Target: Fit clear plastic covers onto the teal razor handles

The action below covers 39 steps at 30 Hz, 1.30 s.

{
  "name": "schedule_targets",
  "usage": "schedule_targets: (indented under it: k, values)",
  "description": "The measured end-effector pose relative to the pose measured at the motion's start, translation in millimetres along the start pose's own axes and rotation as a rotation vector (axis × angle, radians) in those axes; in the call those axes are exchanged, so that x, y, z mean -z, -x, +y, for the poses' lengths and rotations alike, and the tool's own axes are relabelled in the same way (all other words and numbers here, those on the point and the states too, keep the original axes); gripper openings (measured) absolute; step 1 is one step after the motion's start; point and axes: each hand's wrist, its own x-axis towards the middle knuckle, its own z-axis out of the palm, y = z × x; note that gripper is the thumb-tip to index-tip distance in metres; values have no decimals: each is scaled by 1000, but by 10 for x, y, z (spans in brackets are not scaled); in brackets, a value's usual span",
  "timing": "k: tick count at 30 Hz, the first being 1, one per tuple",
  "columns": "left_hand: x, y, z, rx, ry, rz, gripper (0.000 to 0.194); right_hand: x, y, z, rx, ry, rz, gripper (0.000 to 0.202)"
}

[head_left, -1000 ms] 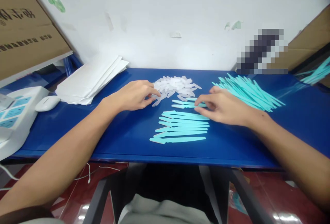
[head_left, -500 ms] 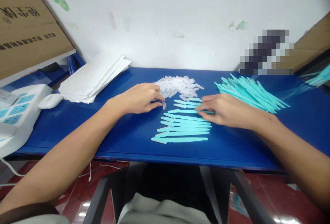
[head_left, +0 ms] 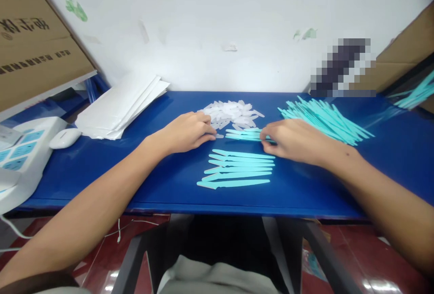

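Observation:
My left hand (head_left: pixel 191 132) is closed in a pinch on a small translucent white blade cap (head_left: pixel 219 136), which sticks out past the fingertips. The turquoise eyebrow razor (head_left: pixel 244 137) in my right hand (head_left: pixel 288 139) has its handle between thumb and fingers and its tip pointing left toward the cap. Beside it, partly behind the right fingers, lie a few more turquoise razors (head_left: pixel 249 130). Nearer the table's front edge several razors (head_left: pixel 242 183) lie in a row, blade ends to the left. A heap of loose white caps (head_left: pixel 232 112) sits just behind both hands.
On the blue table (head_left: pixel 162 190), a pile of turquoise razors (head_left: pixel 327 118) lies at the right. White paper sleeves (head_left: pixel 117 106) are stacked at the left, near a white case (head_left: pixel 65 138) and a power strip (head_left: pixel 32 158). A cardboard box (head_left: pixel 37 36) stands far left.
My right hand has moved the razor slightly away from me, up against the few razors behind it. The cap in my left hand has turned from pointing down to pointing right.

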Motion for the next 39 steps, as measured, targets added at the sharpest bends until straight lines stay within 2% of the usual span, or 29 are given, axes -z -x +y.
schedule_targets:
  k: [3,5,8,11,14,18,27,35,39]
  values:
    - [-18,-11,19,10,63,5,29,65,-11,-22,7,-37,14,20]
    - [-35,-21,30,16,111,38,25,127,2,-1,36,-86,87,20]
    - [-58,-38,48,23,182,77,20,213,44,58,-23,-210,134,16]
    - [-76,-53,56,34,257,84,19,251,79,105,-98,-354,28,13]
    - [-96,-60,45,35,312,86,22,245,85,117,-75,-421,-79,14]
    - [-123,-64,25,21,328,115,21,241,71,96,-32,-432,-148,20]
    - [-117,-69,16,12,316,121,18,216,57,115,36,-389,-146,31]
    - [-194,-129,127,-43,282,205,17,99,-13,-56,83,-331,1,29]
    - [-224,-159,175,-74,303,220,17,82,-12,-51,84,-272,6,27]
